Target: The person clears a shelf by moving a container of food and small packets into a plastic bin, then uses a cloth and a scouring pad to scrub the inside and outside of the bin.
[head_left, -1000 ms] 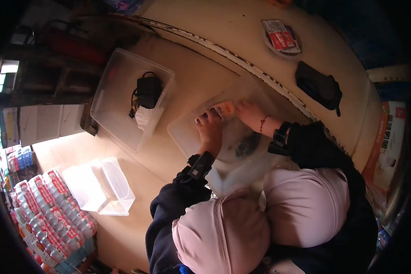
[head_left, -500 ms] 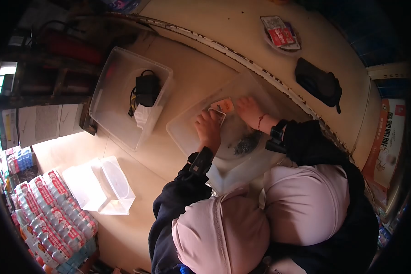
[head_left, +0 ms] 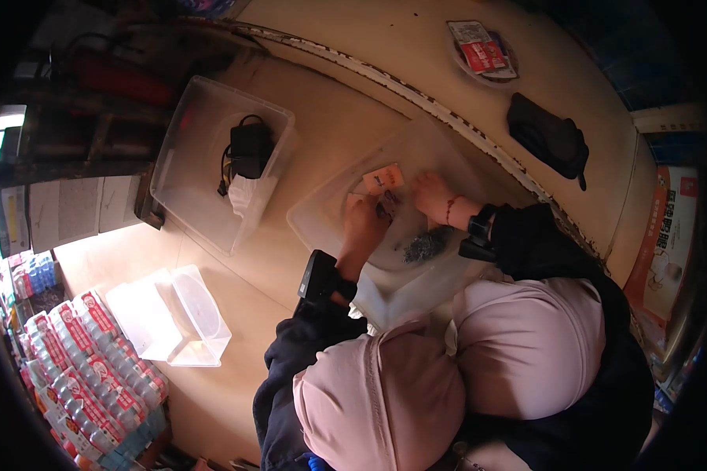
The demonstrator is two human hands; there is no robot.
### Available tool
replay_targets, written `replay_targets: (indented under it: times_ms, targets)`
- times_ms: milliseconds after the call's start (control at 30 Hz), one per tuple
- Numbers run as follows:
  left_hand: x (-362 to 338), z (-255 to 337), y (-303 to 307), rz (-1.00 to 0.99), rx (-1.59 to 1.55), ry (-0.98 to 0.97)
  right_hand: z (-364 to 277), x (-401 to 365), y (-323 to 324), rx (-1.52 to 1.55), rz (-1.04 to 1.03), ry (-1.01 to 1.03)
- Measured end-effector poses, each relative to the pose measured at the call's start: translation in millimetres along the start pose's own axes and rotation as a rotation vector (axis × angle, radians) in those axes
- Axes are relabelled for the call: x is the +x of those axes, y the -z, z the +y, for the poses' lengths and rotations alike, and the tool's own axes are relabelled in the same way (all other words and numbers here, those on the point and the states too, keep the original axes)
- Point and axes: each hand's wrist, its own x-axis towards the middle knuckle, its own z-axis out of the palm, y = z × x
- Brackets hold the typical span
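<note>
Both of my hands are inside a translucent plastic bin (head_left: pixel 310 216) in front of me. My left hand (head_left: pixel 363 222) is closed, its fingers pinching a small dark reddish thing (head_left: pixel 386 206) that is too blurred to name. Just beyond its fingertips lies an orange printed packet (head_left: pixel 382 179), flat on the bin's bottom. My right hand (head_left: pixel 435 196) is just right of the packet, knuckles up, with fingers bent and a little apart; no object shows in it. A dark grey tangled clump, like a metal scourer (head_left: pixel 426 246), lies nearer to me, below the right wrist.
To the left stands another clear bin (head_left: pixel 165 169) holding a black power adapter (head_left: pixel 251 151) with cables. A smaller clear container (head_left: pixel 200 314) and red-labelled bottle packs (head_left: pixel 94 369) are nearer. On the raised ledge sit a bowl of packets (head_left: pixel 485 53) and a black pouch (head_left: pixel 548 137).
My left hand has turned and shifted slightly, and the pale-edged card at its fingertips no longer shows the same way; a dark reddish thing now shows there. My right hand has barely moved.
</note>
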Motion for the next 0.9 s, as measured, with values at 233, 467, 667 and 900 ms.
replay_targets:
  times_ms: [233,467,667,900]
  targets:
    - [5.2,-18.1,-23.0,0.014,-0.102,0.153,37.6,1.0,51.3,0.693,-0.133,-0.166]
    - [12.8,-3.2,-7.1,-0.151,-1.000,0.232,51.6,10.1,80.4,1.041,0.328,-0.246]
    - [0.5,34.8,14.8,-0.161,-1.115,0.235,37.3,14.0,78.0,1.354,0.331,-0.349]
    - [2.0,28.7,11.7,-0.110,-1.133,0.055,41.7,12.4,76.1,1.487,0.410,-0.227]
